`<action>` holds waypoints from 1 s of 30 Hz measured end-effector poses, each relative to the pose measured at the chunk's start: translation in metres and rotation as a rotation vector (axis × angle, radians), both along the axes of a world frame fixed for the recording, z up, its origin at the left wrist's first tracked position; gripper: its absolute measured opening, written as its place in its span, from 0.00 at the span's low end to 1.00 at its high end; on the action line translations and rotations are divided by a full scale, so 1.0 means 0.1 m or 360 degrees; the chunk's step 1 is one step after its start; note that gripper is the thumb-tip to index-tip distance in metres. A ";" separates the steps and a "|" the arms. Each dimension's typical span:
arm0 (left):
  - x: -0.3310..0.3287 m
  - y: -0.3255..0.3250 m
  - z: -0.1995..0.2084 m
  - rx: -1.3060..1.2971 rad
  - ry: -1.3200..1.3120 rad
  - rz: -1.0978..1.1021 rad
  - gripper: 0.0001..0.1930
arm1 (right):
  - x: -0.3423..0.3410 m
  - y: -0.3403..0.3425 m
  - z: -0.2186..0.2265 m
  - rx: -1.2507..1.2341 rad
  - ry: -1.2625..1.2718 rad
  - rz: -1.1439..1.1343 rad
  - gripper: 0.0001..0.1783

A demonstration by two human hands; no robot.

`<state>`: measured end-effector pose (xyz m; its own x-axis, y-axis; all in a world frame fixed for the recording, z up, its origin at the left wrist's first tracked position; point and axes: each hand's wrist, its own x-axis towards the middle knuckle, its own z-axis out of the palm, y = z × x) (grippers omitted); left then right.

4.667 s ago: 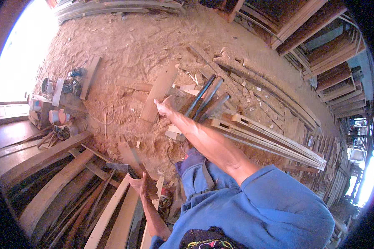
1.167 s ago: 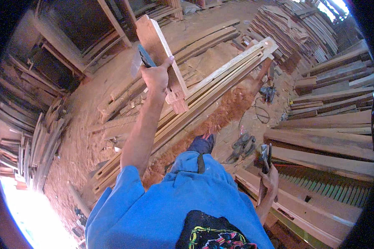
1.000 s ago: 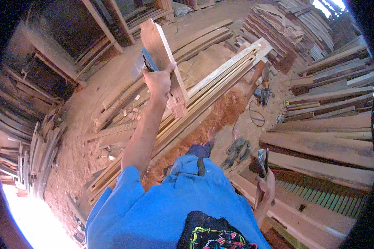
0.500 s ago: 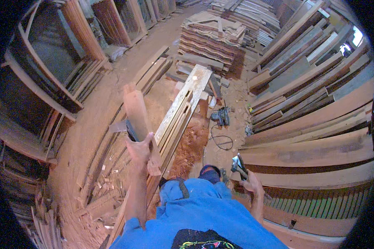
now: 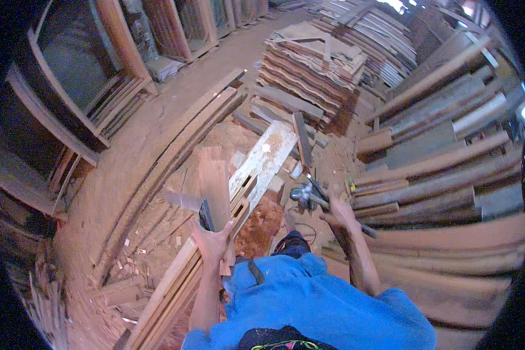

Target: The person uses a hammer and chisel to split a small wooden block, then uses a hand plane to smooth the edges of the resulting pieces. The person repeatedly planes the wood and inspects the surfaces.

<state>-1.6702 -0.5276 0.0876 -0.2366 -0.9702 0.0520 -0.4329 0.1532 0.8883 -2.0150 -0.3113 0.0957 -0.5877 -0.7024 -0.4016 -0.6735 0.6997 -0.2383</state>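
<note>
Fingers of the left hand (image 5: 212,240) curl around a short wooden board (image 5: 215,181) and a dark-handled, flat-bladed tool (image 5: 206,216), the thumb at the board's edge. Fingers of the right hand (image 5: 342,214), slightly blurred, wrap dark-handled tools (image 5: 317,198). The board appears before long slotted timbers (image 5: 274,149); beyond lie stacked wavy-edged planks (image 5: 300,79).

Blue top (image 5: 309,294) (short-sleeved), black patch (image 5: 274,338), coloured markings (image 5: 291,345).

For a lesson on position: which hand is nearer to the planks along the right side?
Right: the right hand is near the left ends of the planks; the left hand is farther left, holding a short board.
</note>
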 end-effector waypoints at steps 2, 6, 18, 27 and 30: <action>-0.46 0.08 -0.10 -0.0147 -0.0164 0.0137 0.45 | -0.62 -0.69 -0.24 -0.0120 0.0097 0.0243 0.42; -1.50 0.20 -0.12 0.0177 0.0114 0.0373 0.45 | -1.49 -2.01 -0.69 -0.0133 -0.0008 0.0489 0.40; -3.40 -0.01 -0.48 0.0258 -0.0463 0.0904 0.45 | -1.89 -3.22 -1.30 -0.0422 0.0148 0.1046 0.32; -4.10 -0.31 -0.69 0.0533 -0.0610 0.1213 0.41 | -2.07 -3.23 -1.36 -0.0448 -0.0078 0.0939 0.26; -4.21 -0.34 -0.83 0.0623 -0.0669 0.1252 0.40 | -2.13 -3.17 -1.35 -0.0492 -0.0038 0.0990 0.23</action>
